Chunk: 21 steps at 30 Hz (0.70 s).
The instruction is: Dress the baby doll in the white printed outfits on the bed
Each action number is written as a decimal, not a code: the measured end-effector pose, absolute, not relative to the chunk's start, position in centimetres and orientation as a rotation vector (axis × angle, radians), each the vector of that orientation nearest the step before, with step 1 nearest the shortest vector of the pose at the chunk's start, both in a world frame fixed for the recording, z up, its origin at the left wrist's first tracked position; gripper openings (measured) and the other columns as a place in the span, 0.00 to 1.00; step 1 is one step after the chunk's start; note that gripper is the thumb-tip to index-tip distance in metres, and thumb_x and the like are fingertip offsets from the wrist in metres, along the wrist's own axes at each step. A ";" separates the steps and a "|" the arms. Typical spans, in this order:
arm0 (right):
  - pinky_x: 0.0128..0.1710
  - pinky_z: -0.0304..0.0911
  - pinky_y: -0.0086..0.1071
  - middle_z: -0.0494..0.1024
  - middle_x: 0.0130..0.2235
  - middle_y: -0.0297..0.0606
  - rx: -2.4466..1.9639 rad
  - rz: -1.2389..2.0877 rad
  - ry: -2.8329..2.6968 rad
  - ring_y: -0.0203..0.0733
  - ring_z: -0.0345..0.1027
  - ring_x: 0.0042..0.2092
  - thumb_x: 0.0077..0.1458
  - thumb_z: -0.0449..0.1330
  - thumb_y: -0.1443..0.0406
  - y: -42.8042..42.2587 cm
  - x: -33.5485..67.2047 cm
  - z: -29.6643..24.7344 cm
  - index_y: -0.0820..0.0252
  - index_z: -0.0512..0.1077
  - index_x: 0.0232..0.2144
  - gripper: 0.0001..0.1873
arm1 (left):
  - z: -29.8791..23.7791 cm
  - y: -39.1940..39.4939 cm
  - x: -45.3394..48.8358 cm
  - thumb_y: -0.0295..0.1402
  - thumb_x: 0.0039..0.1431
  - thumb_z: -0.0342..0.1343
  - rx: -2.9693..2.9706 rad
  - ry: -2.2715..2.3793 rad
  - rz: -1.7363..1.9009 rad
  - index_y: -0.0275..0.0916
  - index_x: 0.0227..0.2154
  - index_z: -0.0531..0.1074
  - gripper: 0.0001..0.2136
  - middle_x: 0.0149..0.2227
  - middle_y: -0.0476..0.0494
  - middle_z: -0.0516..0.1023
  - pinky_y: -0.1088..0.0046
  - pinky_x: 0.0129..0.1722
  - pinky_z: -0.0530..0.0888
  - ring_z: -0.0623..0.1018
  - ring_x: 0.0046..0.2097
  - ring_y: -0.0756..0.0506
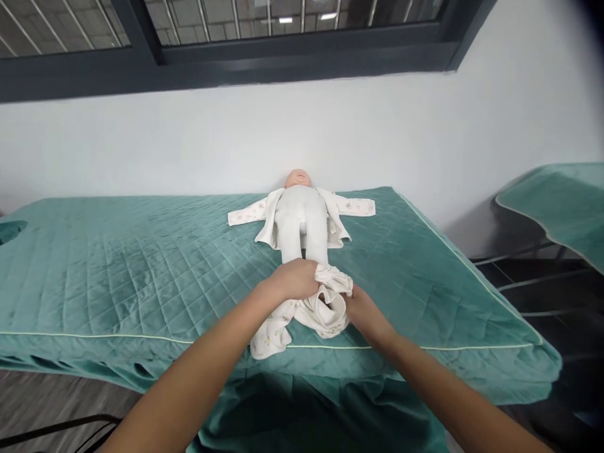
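Note:
A baby doll [301, 217] lies on its back on the teal quilted bed [141, 264], head toward the wall. An open white printed top [346, 206] is spread under its body, sleeves out to both sides. My left hand [292, 280] is closed on bunched white baby trousers [325, 308] at the doll's feet. From the right side, my right hand [361, 308] grips the same bunched cloth. One trouser leg hangs toward the bed's front edge. The doll's feet are hidden by my hands and the cloth.
The bed runs along a white wall [425, 126] under a dark-framed window [283, 56]. A second teal-covered bed [561, 201] stands at the right, with dark floor [528, 277] between the two.

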State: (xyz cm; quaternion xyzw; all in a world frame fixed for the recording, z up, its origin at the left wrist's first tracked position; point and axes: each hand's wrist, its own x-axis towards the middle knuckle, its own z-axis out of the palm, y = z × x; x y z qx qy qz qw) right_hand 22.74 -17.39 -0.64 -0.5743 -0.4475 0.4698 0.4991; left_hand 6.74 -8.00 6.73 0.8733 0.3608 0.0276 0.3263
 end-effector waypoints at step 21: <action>0.48 0.69 0.42 0.81 0.50 0.38 -1.288 1.232 -0.813 0.53 0.75 0.49 0.55 0.62 0.58 -18.4 23.6 -2.0 0.52 0.74 0.50 0.19 | 8.4 -9.1 4.4 0.39 0.58 0.62 1.613 0.673 0.228 0.44 0.53 0.74 0.20 0.53 0.45 0.80 0.67 0.51 0.73 0.78 0.54 0.40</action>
